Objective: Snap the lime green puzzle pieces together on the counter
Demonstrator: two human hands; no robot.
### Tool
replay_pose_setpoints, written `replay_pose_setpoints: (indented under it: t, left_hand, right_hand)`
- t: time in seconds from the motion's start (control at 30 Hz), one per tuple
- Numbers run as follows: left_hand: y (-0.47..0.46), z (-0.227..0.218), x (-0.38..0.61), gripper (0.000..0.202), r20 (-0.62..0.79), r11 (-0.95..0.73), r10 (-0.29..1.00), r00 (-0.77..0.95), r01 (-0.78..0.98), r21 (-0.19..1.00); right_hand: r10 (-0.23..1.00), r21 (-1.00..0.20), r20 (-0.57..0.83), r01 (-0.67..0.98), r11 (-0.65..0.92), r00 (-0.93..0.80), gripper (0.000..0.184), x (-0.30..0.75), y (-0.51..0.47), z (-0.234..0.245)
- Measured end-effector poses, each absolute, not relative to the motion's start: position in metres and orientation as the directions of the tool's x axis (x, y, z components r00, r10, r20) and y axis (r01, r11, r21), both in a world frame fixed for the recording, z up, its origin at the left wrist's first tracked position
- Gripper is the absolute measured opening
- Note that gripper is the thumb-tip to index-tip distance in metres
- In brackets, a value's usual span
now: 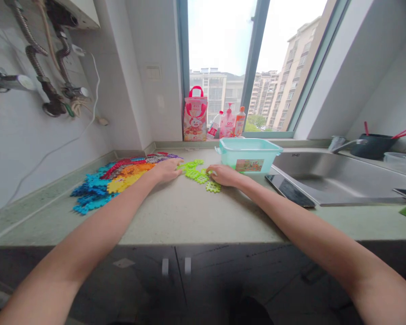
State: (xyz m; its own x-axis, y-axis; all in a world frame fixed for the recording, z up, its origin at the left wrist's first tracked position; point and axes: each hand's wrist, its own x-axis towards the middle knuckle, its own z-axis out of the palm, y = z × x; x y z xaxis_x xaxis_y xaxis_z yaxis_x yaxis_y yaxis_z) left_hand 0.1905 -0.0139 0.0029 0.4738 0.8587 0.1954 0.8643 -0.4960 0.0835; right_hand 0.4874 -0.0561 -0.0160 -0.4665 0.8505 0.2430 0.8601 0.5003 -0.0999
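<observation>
Lime-green plastic interlocking building pieces (192, 172), square with toothed edges, lie in a loose trail on the countertop between my hands. My left hand (168, 170) rests at the trail's left end, its thumb and fingers apart around the nearest green edge. At the trail's right side my right hand (223, 175) has its fingers curled down onto a green piece, their tips partly hidden. One green piece (213, 187) lies just in front of that hand. Left of my left forearm are heaped similar pieces, sorted by colour: blue (93, 192), yellow (123, 183), orange (135, 170), with red and purple behind.
A teal plastic tub (250, 151) stands behind my right hand. Beside it lies a dark phone (289, 190) along the steel sink (338, 180). A pink bag (195, 119) and several bottles (227, 124) line the windowsill. A white cable (54, 151) hangs at left.
</observation>
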Motion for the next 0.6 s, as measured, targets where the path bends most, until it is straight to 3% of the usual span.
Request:
replay_pose_setpoints:
  t: [0.1,0.27,0.6]
  left_hand:
    - [-0.016,0.006,0.193,0.060,0.292,-0.532,0.826,0.482,0.838,0.123]
    - [-0.022,0.004,0.204,0.057,0.349,-0.718,0.692,0.632,0.653,0.240]
    - [-0.029,-0.002,0.212,0.057,0.230,-0.716,0.698,0.678,0.652,0.248]
  right_hand:
    - [0.874,-0.097,0.233,0.884,0.457,-0.426,0.033,0.491,-0.056,-0.013]
    - [0.874,-0.096,0.244,0.887,0.453,-0.420,0.027,0.495,-0.058,-0.008]
    - [0.892,-0.159,0.301,0.904,0.396,-0.338,0.038,0.495,-0.069,0.004]
